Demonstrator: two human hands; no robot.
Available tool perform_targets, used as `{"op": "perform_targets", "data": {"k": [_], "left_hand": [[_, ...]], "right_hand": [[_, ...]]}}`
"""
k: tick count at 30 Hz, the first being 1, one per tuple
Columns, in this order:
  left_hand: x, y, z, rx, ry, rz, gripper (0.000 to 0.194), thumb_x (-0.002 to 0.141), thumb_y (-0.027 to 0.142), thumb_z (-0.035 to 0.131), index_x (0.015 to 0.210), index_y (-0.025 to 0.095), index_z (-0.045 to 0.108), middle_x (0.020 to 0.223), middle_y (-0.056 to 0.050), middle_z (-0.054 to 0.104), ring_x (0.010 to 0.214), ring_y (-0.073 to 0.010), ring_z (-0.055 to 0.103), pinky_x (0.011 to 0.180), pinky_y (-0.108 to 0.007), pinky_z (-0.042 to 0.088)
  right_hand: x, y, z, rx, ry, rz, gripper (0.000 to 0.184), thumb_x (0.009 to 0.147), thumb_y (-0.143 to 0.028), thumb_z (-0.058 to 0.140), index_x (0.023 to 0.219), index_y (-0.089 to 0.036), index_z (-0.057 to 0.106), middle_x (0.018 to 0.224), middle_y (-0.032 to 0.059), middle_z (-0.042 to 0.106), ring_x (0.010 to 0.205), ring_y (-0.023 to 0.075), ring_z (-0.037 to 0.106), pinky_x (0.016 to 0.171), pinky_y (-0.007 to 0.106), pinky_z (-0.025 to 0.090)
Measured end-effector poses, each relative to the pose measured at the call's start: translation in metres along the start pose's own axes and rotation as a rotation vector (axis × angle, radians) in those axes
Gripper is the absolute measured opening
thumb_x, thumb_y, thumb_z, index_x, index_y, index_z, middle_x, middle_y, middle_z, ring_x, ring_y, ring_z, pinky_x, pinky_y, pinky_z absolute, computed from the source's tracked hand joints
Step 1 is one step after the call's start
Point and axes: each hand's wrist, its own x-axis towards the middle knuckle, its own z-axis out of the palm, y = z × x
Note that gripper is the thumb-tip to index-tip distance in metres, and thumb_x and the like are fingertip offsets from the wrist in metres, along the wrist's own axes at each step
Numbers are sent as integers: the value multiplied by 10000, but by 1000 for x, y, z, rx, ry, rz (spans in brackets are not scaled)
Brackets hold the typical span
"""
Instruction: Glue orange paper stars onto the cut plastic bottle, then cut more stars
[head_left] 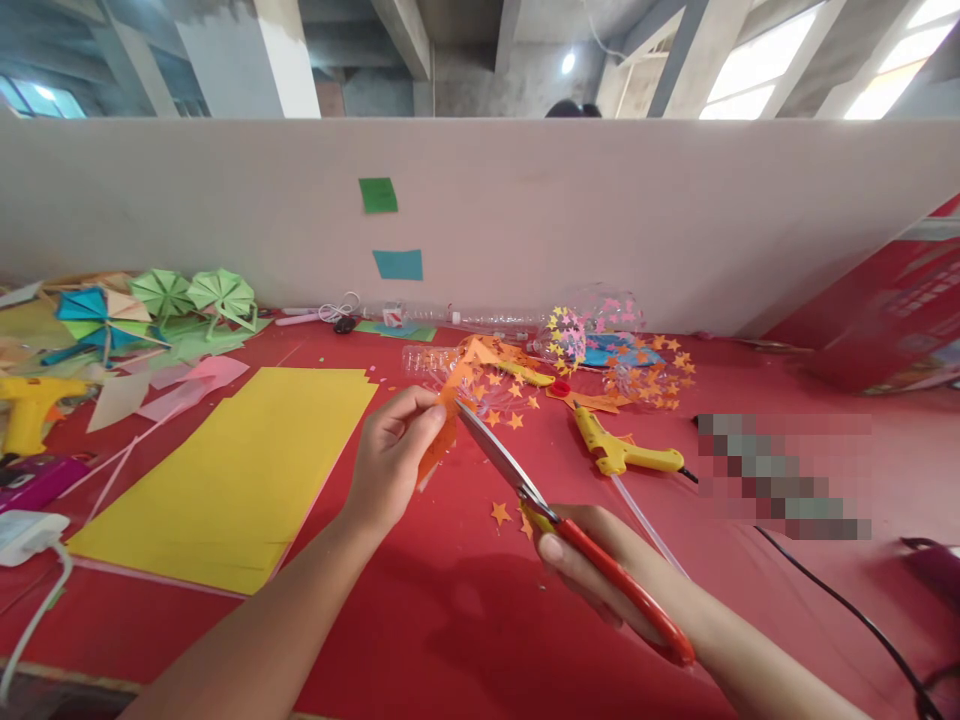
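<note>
Between thumb and fingers, my left hand (394, 450) pinches a piece of orange paper (436, 455). My right hand (589, 560) grips a pair of scissors (502, 455) with red handles. The tips of the blades meet the orange paper right by my left thumb; whether they are cutting into it I cannot tell. Below the blades, orange paper stars (501, 513) lie on the red table (420, 640). Just beyond my hands are more orange stars and orange paper scraps (495, 352).
A yellow glue gun (622, 450) lies right of the scissors, its cord running rightward. Yellow paper sheets (232, 470) are stacked at left. Folded paper umbrellas (221, 295) stand at the back left. Clear plastic bottles (495, 318) lie along the white partition (600, 210).
</note>
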Motion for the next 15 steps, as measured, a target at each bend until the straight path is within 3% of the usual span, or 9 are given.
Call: {"op": "perform_targets", "data": {"k": [11, 15], "left_hand": [[2, 1, -3, 34, -8, -17, 161, 830, 328, 584, 719, 214, 609, 494, 53, 523, 341, -43, 312, 293, -157, 194], [2, 4, -2, 24, -14, -4, 160, 816, 305, 580, 698, 205, 619, 489, 45, 540, 338, -43, 312, 308, -174, 185]], "right_hand": [[0, 1, -1, -6, -5, 10, 595, 802, -772, 426, 635, -209, 327, 464, -86, 336, 430, 56, 286, 439, 226, 181], [-1, -1, -2, 32, -6, 80, 590, 788, -774, 446, 646, -213, 333, 461, -97, 327, 401, 47, 278, 409, 207, 201]]}}
